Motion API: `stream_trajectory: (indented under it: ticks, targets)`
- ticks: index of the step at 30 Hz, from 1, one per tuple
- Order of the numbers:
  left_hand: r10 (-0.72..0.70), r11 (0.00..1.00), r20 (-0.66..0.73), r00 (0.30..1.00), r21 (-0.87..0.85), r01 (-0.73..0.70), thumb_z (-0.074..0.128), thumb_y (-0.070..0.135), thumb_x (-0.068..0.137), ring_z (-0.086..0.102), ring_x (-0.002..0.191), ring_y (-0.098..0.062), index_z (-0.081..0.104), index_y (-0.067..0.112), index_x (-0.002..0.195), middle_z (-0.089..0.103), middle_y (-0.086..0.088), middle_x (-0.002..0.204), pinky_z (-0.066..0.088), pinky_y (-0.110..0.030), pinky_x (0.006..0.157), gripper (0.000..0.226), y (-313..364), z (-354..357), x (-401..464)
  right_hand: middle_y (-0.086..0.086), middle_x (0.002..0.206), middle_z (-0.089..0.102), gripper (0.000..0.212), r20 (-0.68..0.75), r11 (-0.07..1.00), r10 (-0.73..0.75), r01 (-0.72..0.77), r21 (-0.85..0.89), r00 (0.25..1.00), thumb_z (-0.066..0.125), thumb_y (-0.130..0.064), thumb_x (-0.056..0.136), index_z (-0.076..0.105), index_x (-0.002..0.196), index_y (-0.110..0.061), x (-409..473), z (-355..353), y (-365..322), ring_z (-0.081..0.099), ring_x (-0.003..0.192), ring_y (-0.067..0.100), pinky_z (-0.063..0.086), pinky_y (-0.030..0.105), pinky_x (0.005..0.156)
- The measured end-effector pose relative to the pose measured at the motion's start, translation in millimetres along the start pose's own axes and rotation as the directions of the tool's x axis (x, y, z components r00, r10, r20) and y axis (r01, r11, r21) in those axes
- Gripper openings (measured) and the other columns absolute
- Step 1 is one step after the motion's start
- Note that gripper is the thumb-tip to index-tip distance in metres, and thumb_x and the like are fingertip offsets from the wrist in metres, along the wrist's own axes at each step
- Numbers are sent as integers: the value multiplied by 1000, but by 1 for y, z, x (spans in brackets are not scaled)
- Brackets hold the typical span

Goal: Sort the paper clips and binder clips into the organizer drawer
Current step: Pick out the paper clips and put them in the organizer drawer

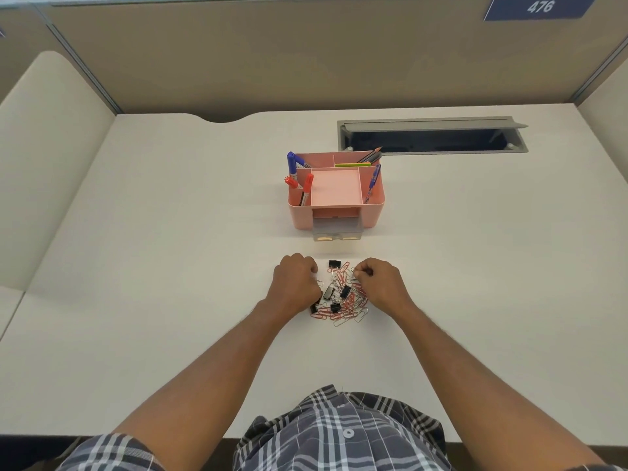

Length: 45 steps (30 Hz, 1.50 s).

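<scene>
A heap of red and silver paper clips mixed with several black binder clips lies on the white desk in front of me. My left hand rests on the heap's left edge, fingers curled; whatever is inside them is hidden. My right hand sits at the heap's right edge, its fingertips pinched on a paper clip. Beyond the heap stands a pink desk organizer with its clear drawer pulled open towards me.
The organizer holds markers, pens and pencils in its upper compartments. Behind it, an open grey cable tray is set into the desk. Beige partition walls close off the back and both sides.
</scene>
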<state>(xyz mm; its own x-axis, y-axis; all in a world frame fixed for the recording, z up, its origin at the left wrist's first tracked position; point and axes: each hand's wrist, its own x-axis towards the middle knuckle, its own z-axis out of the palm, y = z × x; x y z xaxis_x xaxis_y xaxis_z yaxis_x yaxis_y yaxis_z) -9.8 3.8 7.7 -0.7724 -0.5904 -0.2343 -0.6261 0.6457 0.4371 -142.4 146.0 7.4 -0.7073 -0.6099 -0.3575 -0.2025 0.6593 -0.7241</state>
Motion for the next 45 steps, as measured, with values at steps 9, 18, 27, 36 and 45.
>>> stream_trajectory:
  ticks: [9,18,27,36,45]
  targets:
    - [119,959,59,991,253,-130,60,26,87,49,102,-26,66,23,101,57,-2,105,37,-37,80,15,2,4,2,-1,84,68,9,-3,999,-9,9,-32,1000,60,-17,92,69,89,-15,0,1,1,62,81,18,47,29,73]
    - [134,981,87,987,132,-145,58,16,90,48,95,-22,55,25,82,54,4,94,33,-36,78,12,2,4,2,-2,82,67,9,-6,1000,-10,10,-25,1000,60,-16,92,68,88,-15,-1,1,-1,61,79,18,44,27,70]
    - [-19,834,-253,967,-538,-124,63,9,90,61,81,-12,65,14,89,67,3,84,50,-27,74,5,15,-15,-5,-5,83,66,9,-95,991,-128,132,35,987,59,-18,93,66,88,-17,-5,-7,-12,60,79,13,43,19,66]
    - [178,914,-452,874,-254,-318,55,0,90,61,80,-20,67,10,95,69,-5,89,54,-36,73,17,41,-48,37,7,95,66,19,-229,856,-514,479,-192,827,53,-7,93,71,101,-10,31,-30,-81,55,85,18,46,29,75]
    - [217,927,-520,826,-156,-342,56,3,90,51,81,-15,60,11,94,61,-2,88,46,-27,69,11,27,-33,13,-3,89,71,16,-323,873,-480,480,-84,816,56,-10,92,71,97,-14,18,-35,-61,63,82,12,53,27,74]
